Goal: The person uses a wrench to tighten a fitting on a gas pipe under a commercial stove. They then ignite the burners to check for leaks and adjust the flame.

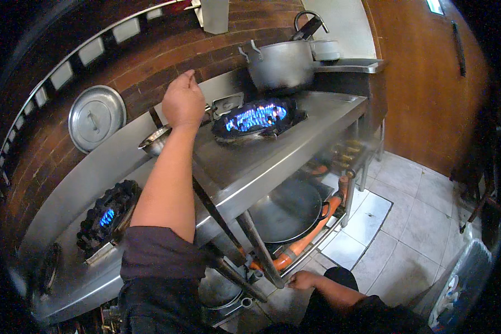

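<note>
My left hand is raised over the back of the steel stove, its fingers pressed together. What they hold, if anything, cannot be made out. To its right a ring burner burns with tall blue flames. Partly behind my left forearm is a small metal pan. Low down, my right hand has its fingers curled by the foot of a stove leg, below the orange pipe. Whatever lies in those fingers is hidden.
A second burner shows a smaller blue flame at the left. A large aluminium pot stands at the back right. Below are a wide dark wok and a metal pot. A round lid leans on the brick wall.
</note>
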{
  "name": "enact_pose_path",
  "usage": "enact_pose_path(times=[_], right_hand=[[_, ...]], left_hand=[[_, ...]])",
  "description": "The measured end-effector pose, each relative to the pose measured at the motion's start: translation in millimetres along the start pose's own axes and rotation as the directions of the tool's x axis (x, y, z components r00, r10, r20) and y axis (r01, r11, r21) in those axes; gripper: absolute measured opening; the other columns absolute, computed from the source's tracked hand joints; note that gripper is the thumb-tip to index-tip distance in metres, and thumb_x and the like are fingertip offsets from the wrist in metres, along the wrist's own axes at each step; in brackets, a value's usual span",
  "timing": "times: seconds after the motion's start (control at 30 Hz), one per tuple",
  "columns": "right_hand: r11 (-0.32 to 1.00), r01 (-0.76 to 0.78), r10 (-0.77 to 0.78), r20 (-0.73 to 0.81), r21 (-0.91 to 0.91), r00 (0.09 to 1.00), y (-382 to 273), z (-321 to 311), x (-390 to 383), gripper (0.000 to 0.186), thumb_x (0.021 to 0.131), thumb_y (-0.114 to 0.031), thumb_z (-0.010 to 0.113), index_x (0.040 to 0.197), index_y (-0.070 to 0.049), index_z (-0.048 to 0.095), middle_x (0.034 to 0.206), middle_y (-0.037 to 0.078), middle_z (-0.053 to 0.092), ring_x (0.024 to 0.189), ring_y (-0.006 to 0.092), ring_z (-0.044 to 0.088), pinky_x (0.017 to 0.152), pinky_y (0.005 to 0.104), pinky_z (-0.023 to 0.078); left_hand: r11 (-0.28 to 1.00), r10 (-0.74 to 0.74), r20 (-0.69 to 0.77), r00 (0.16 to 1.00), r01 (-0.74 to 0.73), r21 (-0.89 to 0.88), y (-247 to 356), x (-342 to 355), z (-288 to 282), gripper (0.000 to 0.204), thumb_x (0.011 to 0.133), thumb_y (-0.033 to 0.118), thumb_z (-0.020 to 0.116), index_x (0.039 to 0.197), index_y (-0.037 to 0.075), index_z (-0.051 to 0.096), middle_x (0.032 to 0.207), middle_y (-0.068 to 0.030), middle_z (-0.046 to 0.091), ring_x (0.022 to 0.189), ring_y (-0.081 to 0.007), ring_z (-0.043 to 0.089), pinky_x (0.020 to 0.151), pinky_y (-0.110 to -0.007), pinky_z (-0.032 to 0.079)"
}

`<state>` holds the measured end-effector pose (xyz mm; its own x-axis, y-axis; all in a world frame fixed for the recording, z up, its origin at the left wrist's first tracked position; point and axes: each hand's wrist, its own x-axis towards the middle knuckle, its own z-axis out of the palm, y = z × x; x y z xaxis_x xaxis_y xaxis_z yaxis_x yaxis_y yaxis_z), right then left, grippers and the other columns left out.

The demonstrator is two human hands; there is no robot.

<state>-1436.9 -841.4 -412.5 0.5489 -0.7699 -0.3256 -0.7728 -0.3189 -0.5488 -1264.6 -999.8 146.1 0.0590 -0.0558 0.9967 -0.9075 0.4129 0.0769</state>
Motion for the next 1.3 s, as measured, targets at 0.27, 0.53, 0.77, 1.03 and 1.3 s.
enact_pose_path(times=[0.27,0.53,0.77,1.03,1.3], right_hand=[[0.998,0.052,-0.053,0.021,0.037,0.998,-5,-7,-6,0.052,0.085,-0.052,0.049,0.083,-0.003,0.065,0.079,0.019,0.063,0.078,0.0339,0.060,0.071,0.0438,0.045],[0.996,0.092,-0.091,-0.038,0.021,0.995,-9,-7,-12,0.051,0.085,-0.051,0.048,0.085,-0.003,0.065,0.082,0.021,0.063,0.080,0.0362,0.060,0.072,0.0449,0.045],[1.000,-0.028,0.028,0.062,0.000,0.998,-12,-8,-12,0.050,0.086,-0.050,0.048,0.091,-0.003,0.065,0.087,0.021,0.063,0.083,0.0371,0.060,0.074,0.0451,0.045],[1.000,-0.004,0.004,0.055,-0.001,0.998,-7,-11,-13,0.049,0.085,-0.050,0.049,0.093,-0.004,0.065,0.090,0.021,0.063,0.085,0.0358,0.060,0.076,0.0442,0.045],[0.993,0.090,-0.082,-0.094,0.083,0.992,-16,-14,-17,0.048,0.085,-0.049,0.049,0.092,-0.004,0.064,0.087,0.019,0.064,0.083,0.0347,0.060,0.074,0.0432,0.045]], left_hand=[[0.999,0.045,0.009,0.999,-0.046,0.026,7,-4,-8,0.017,0.083,0.019,0.055,0.095,0.017,0.068,0.093,-0.0089,0.066,0.084,-0.0292,0.062,0.072,-0.040,0.050],[0.999,0.026,-0.013,1.000,-0.025,0.038,4,-1,-6,0.018,0.084,0.020,0.055,0.096,0.017,0.067,0.092,-0.0073,0.066,0.084,-0.0293,0.062,0.072,-0.041,0.050],[1.000,0.011,-0.019,1.000,-0.011,0.021,7,0,-4,0.018,0.084,0.021,0.054,0.097,0.019,0.067,0.093,-0.0071,0.065,0.084,-0.0292,0.062,0.072,-0.040,0.051],[1.000,0.015,-0.043,0.999,-0.016,-0.008,5,5,1,0.018,0.083,0.022,0.056,0.097,0.018,0.067,0.093,-0.0084,0.066,0.086,-0.0291,0.062,0.074,-0.039,0.050],[0.990,0.090,-0.008,0.996,-0.088,0.111,2,7,-4,0.021,0.084,0.020,0.055,0.100,0.015,0.067,0.098,-0.0095,0.066,0.091,-0.0289,0.061,0.079,-0.038,0.049]])
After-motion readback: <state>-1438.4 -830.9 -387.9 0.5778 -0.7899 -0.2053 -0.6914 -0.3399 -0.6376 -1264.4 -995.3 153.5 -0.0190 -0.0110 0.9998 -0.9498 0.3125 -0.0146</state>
